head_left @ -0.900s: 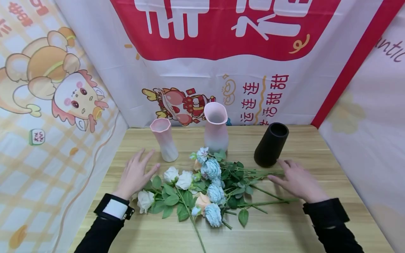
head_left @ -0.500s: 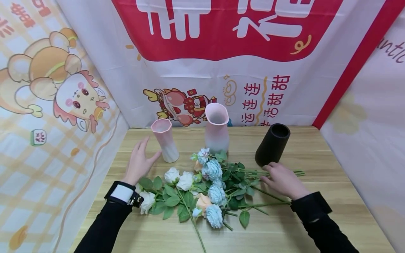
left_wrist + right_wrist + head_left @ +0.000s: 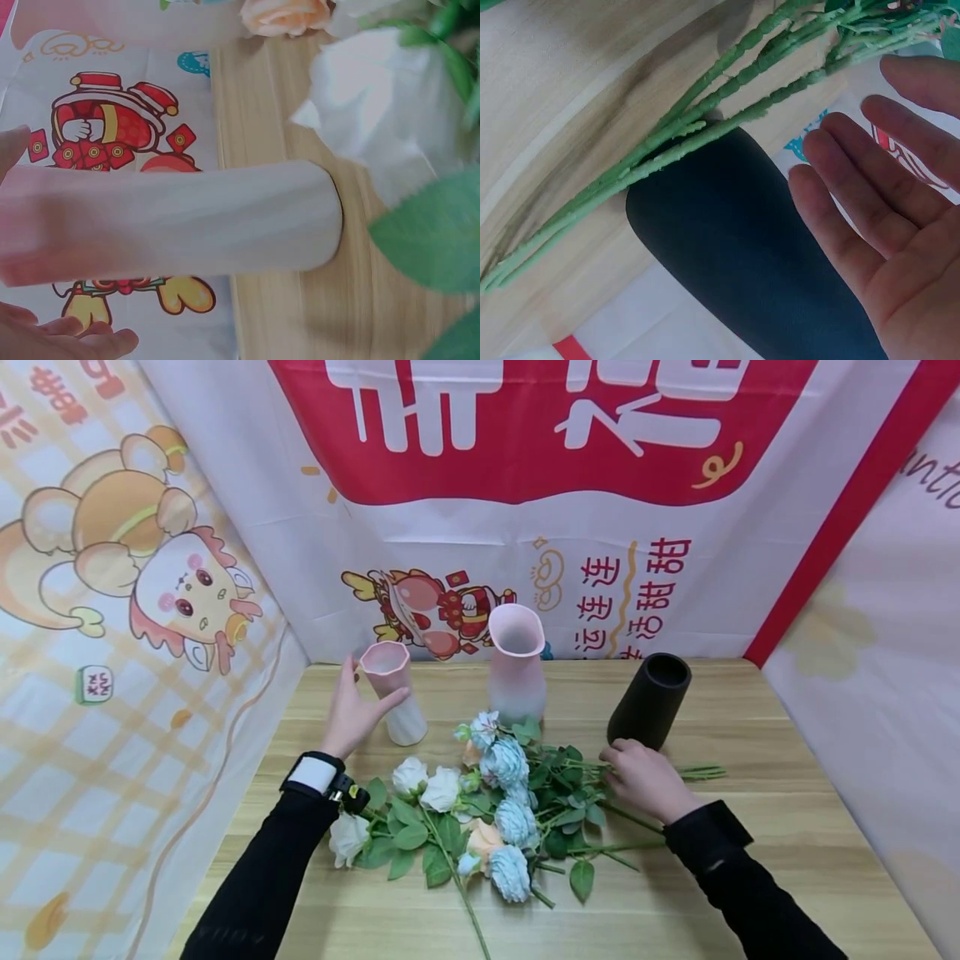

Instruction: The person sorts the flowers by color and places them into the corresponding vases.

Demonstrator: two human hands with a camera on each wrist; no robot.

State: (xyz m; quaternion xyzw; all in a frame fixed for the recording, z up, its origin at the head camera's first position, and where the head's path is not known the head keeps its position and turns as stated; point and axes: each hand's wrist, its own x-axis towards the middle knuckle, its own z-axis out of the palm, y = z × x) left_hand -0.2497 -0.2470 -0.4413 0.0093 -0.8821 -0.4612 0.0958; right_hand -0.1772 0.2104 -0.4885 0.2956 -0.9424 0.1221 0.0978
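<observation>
My left hand (image 3: 354, 714) is at the small pink-and-white vase (image 3: 405, 720), thumb on one side of it and fingers on the other. In the left wrist view the fingers are loosely extended beside the vase (image 3: 187, 221), with a gap showing between. My right hand (image 3: 647, 778) is over the green stems (image 3: 660, 154) of the flowers, just in front of the black vase (image 3: 651, 702). Its fingers (image 3: 847, 176) are spread and relaxed in the right wrist view, with nothing held. Blue flowers (image 3: 504, 762) and white roses (image 3: 441, 789) lie on the table.
A taller pink-and-white vase (image 3: 517, 681) stands at the back middle, behind the blue flowers. Peach flowers (image 3: 483, 838) lie among the blue ones. One long stem (image 3: 471, 910) points toward the table's front. Printed cloth (image 3: 450, 518) hangs along the back and sides.
My left hand has moved up and right, from beside the white roses to around the small vase. My right hand has shifted left along the stems. The vases and flowers stay put.
</observation>
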